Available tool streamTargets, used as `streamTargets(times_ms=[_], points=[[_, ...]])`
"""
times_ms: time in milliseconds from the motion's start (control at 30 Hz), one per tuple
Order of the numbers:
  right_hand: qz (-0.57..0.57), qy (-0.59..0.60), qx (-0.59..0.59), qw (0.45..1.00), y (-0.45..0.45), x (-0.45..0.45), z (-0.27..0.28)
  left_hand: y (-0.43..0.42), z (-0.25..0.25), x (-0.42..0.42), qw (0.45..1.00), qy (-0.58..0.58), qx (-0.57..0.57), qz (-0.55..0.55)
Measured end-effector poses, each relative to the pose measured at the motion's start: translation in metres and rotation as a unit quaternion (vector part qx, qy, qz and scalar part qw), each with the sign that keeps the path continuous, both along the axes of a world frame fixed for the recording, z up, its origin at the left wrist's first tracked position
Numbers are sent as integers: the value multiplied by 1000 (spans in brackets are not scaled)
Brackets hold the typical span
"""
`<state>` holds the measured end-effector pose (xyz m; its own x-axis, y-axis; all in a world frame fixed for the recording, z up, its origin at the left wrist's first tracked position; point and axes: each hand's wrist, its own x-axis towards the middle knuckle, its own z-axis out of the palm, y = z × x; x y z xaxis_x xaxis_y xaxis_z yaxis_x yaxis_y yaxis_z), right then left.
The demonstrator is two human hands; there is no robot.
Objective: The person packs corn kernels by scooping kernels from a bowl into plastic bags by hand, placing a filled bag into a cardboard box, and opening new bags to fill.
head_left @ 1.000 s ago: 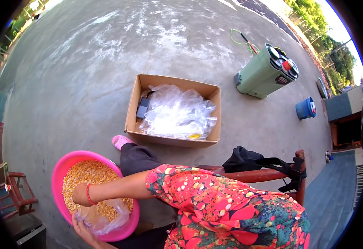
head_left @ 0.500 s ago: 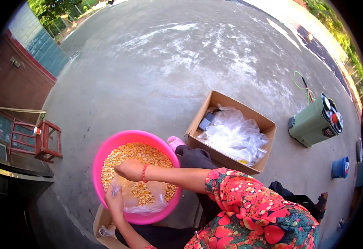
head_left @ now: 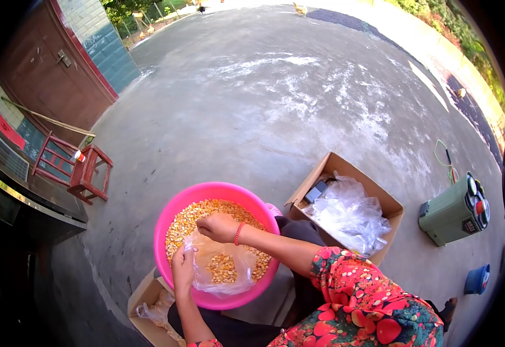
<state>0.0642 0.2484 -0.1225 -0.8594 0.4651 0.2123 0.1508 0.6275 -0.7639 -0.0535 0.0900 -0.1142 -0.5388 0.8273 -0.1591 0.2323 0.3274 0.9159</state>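
Note:
A pink basin (head_left: 166, 231) of yellow corn kernels (head_left: 206, 209) stands in front of my legs. Over the corn lies a clear plastic bag (head_left: 235, 277), some kernels showing in or through it. My left hand (head_left: 183, 267) is closed on the bag's left edge at the basin's near left side. Above the corn, by the top of the bag, my right hand (head_left: 218, 227) has its fingers curled together; what they hold, if anything, is hidden. A red bracelet (head_left: 238, 233) is on the right wrist.
A cardboard box (head_left: 392, 211) holding clear bags (head_left: 351, 214) and a dark device stands right of the basin. Another box (head_left: 140, 301) is at the near left. Further out are a green sprayer tank (head_left: 452, 214), a blue bucket (head_left: 476, 280) and a red wooden chair (head_left: 85, 173).
The view has swung left, so the basin and boxes appear further right. My right hand has come up out of the corn to above the bag; my left hand keeps hold of the bag.

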Motion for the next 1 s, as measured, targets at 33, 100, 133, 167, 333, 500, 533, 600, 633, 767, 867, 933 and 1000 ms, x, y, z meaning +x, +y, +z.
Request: streamTargets(times_ms=[33, 100, 133, 167, 333, 500, 533, 600, 633, 767, 867, 933, 1000], points=[[-2, 5, -3, 1000, 2, 0, 0, 2, 0, 1, 1000, 0, 2, 3], [8, 2, -22, 1000, 7, -1, 2, 5, 2, 3, 998, -65, 5, 3], [-2, 16, -50, 999, 9, -1, 2, 5, 2, 3, 998, -67, 6, 5], [-14, 31, -79, 996, 10, -1, 2, 4, 3, 2, 994, -102, 29, 16], [25, 27, -84, 996, 23, 3, -8, -5, 5, -10, 979, -168, 107, 33], [-25, -97, 63, 993, 9, 5, -40, -4, 9, -7, 1000, -19, 3, -20], [-15, -154, 96, 983, 4, 6, -42, -3, 4, -7, 999, 23, -3, -32], [35, -225, 151, 962, -2, 7, -51, 0, 7, -1, 998, 36, 15, -55], [38, -226, 150, 962, -7, 7, -58, 2, 10, 1, 995, 48, 33, -79], [85, -317, 134, 935, -18, 13, -64, 2, 6, -4, 997, 44, -9, -63], [124, -345, 125, 922, -19, 19, -61, 2, 1, -5, 998, 39, 22, -42], [133, -360, 128, 914, -16, 19, -59, 2, 9, -3, 999, 29, 13, -26], [101, -329, 110, 932, -10, 17, -62, 2, 15, -3, 1000, 18, 5, -9]])
